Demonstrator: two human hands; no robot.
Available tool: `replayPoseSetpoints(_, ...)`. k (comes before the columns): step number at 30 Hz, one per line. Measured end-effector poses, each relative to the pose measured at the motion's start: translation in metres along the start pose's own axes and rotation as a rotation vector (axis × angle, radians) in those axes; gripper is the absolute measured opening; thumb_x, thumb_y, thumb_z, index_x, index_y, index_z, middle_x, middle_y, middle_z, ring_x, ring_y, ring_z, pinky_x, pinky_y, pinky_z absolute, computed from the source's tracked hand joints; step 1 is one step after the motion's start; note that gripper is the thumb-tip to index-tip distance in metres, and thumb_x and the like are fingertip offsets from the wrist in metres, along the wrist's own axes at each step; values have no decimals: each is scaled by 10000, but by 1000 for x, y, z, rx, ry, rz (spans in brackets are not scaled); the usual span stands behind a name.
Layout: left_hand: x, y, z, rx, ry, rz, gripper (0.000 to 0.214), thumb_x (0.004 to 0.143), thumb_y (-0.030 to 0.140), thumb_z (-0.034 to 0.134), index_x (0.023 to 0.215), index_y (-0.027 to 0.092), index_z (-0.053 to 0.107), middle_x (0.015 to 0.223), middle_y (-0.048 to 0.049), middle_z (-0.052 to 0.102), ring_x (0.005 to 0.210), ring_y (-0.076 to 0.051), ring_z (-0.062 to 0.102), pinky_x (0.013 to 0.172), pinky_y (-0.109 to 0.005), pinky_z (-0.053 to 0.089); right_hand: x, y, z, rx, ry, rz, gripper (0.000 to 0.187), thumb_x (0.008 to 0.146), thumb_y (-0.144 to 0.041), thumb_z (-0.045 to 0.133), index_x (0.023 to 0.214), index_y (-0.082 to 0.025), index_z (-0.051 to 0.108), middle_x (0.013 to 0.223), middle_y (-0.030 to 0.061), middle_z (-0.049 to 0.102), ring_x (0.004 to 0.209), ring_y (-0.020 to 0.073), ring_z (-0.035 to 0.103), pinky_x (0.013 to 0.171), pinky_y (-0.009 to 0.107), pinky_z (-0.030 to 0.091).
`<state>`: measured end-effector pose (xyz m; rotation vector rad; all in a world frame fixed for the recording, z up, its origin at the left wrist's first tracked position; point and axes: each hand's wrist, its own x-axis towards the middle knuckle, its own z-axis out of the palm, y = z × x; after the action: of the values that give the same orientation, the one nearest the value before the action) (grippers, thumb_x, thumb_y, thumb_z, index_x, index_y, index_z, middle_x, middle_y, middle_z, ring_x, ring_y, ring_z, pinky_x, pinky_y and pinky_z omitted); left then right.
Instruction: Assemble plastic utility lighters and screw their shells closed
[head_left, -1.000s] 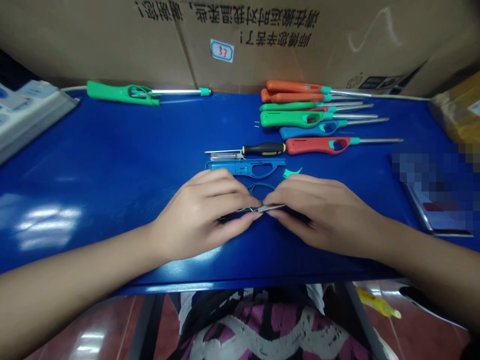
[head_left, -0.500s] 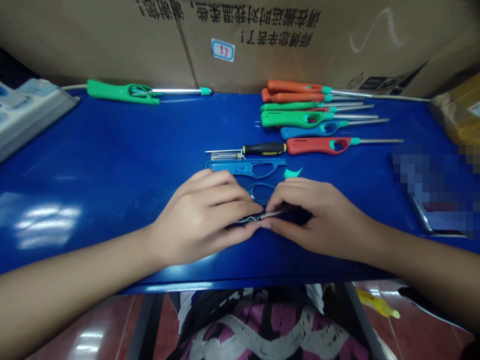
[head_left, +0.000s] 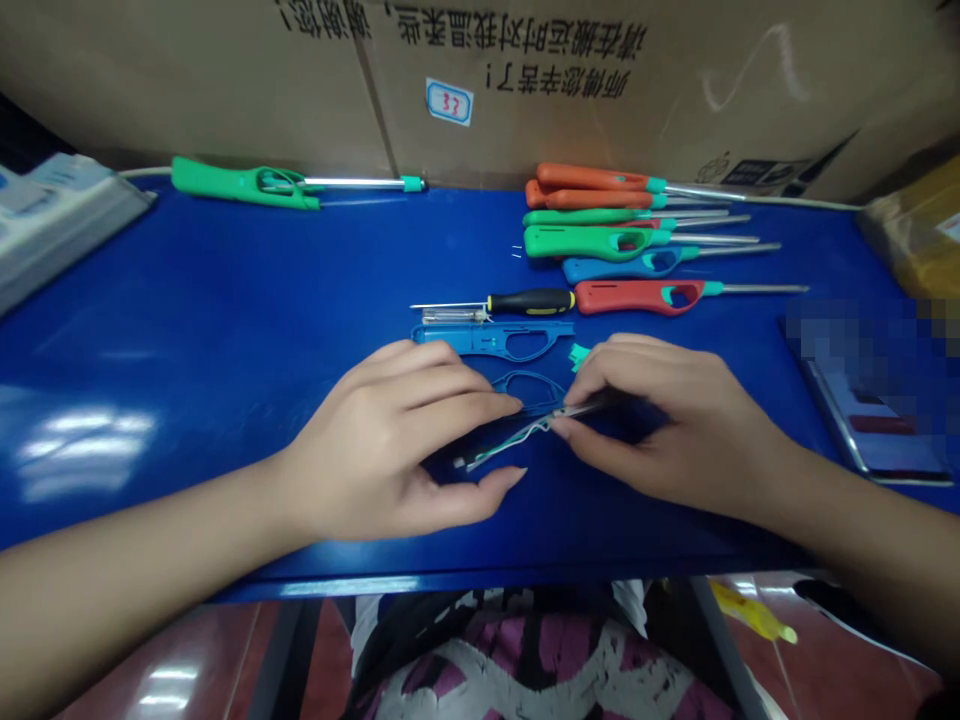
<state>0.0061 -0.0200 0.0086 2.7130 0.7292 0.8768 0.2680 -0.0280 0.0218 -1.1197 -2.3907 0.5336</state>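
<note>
My left hand (head_left: 397,440) rests on the blue table (head_left: 225,320), thumb and fingers spread apart around thin wires (head_left: 499,447) that trail from a metal tube. My right hand (head_left: 667,420) pinches that metal tube (head_left: 581,409) at its near end. Just beyond my hands lie a blue lighter shell half (head_left: 499,338) and a second blue shell piece (head_left: 529,385), partly hidden by my fingers. A small teal trigger piece (head_left: 577,353) lies by my right hand.
A black-handled screwdriver (head_left: 517,301) lies behind the shell. Several long lighters in orange, green, blue and red (head_left: 622,240) are stacked at the back right; one green lighter (head_left: 247,184) lies back left. Cardboard boxes (head_left: 525,80) line the rear. A tray (head_left: 870,420) sits right.
My left hand has let go of the wires and its fingers have spread apart. My right hand has pulled the tube to the right, so the wires now show between my hands.
</note>
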Motion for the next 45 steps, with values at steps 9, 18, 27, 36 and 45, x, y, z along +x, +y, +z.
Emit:
replayPoseSetpoints(9,-4,-5,2,-121,-15,-146,269,935,281,722,1180,169,716,1021,-59,783,865,-177,715,821,-333,551,2,1,-16,-1,154,27,105,903,-263,710,858,-245,617,814,19,689,732,190,645,673,355,507)
replayPoseSetpoints(18,1,-4,-1,-270,31,-252,157,990,215,634,1055,176,771,975,-47,807,822,-150,728,768,-280,566,1,5,-15,-47,146,-6,95,891,-256,709,873,-242,618,828,25,680,779,211,651,725,374,505)
replayPoseSetpoints(27,-2,-8,4,-191,66,-233,163,953,210,697,1094,187,776,992,-47,794,878,-155,717,805,-270,578,3,11,-12,-22,6,41,109,879,-242,686,836,-215,590,836,16,641,751,169,609,673,314,461)
replayPoseSetpoints(36,-2,-2,1,-110,162,-256,140,966,207,688,1082,217,766,999,-27,770,881,-150,727,813,-260,592,4,11,-8,5,-50,36,113,872,-223,673,815,-224,576,809,3,625,735,155,577,654,297,436)
replayPoseSetpoints(45,-1,0,-1,-142,156,-236,139,935,171,718,1060,197,773,969,-26,768,846,-125,719,772,-219,578,3,8,-10,51,7,45,108,893,-237,677,837,-223,586,827,10,637,734,159,585,663,317,453)
